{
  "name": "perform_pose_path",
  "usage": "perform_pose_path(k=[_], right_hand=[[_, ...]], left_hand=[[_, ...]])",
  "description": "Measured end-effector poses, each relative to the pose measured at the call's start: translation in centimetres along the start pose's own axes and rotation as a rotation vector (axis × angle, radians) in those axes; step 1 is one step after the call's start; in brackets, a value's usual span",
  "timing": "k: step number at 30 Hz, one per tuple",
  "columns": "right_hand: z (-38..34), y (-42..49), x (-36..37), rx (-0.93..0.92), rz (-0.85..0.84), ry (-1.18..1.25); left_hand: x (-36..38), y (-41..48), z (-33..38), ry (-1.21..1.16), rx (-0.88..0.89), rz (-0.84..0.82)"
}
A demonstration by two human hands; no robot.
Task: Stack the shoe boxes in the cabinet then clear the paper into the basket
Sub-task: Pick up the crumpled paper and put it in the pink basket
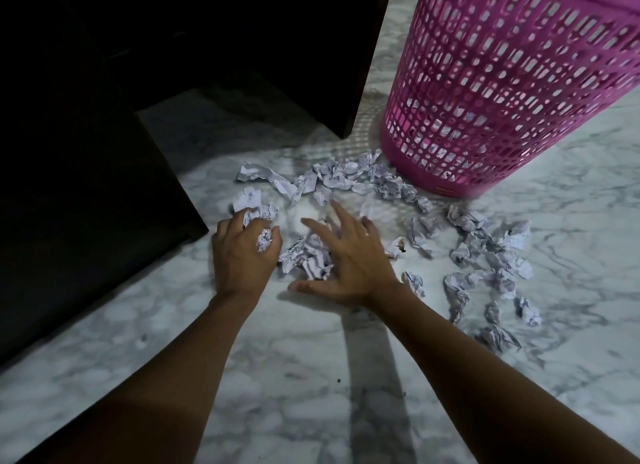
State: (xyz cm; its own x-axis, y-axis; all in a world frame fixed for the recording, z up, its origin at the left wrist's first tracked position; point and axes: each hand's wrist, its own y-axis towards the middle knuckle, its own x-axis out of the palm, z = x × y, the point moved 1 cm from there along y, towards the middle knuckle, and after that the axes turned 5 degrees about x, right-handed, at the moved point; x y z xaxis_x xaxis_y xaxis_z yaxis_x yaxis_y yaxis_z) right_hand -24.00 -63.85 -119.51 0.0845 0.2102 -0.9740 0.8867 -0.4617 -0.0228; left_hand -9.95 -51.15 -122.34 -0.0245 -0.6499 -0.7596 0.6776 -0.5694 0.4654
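Crumpled paper [360, 183] lies scattered over a white, grey-veined marble floor [294, 377], from mid-frame out toward the right.

Far left: dark cabinet [86, 186], almost black in the low light; its interior cannot be made out, and no shoe boxes can be told apart inside it. Its lower corner meets the floor just left of the hands.

Left hand [242, 255]: palm down, fingers curled shut around a small paper wad [264, 239], which shows white between the knuckles. More scraps sit touching the fingertips on the far side.

Between the hands: a loose paper heap [308, 257], printed sheets crushed together, resting on the floor.

Right hand [349, 255]: palm down over the heap's right edge, fingers spread wide apart, thumb stretched out toward the left. The fingertips are slightly blurred. It holds nothing that can be seen; it touches or nearly touches the heap, cannot tell which.

Further right: a second paper cluster [485, 252], strung in a ragged line running down toward the near edge, well apart from the hands.

Upper right: pink basket [502, 82], plastic lattice wall, leaning in the wide-angle view. Bits of white paper show through the lower holes. A band of scraps runs up to just beside its base.
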Motion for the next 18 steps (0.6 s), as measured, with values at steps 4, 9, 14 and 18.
perform_pose_path(k=[4, 9, 14, 18], right_hand=[[-2.4, -0.2, 0.9, -0.114, 0.122, -0.025], [-3.2, -0.7, 2.2, -0.157, 0.326, 0.138], [-3.3, -0.5, 2.7, -0.069, 0.421, 0.245], [-2.7, -0.4, -0.5, -0.008, 0.516, 0.367]], left_hand=[[-0.3, 0.0, 0.3, 0.033, 0.013, -0.041], [-0.4, 0.0, 0.3, 0.012, 0.009, -0.048], [-0.4, -0.1, 0.4, -0.021, -0.045, -0.064], [-0.6, -0.1, 0.6, -0.022, -0.057, -0.099]])
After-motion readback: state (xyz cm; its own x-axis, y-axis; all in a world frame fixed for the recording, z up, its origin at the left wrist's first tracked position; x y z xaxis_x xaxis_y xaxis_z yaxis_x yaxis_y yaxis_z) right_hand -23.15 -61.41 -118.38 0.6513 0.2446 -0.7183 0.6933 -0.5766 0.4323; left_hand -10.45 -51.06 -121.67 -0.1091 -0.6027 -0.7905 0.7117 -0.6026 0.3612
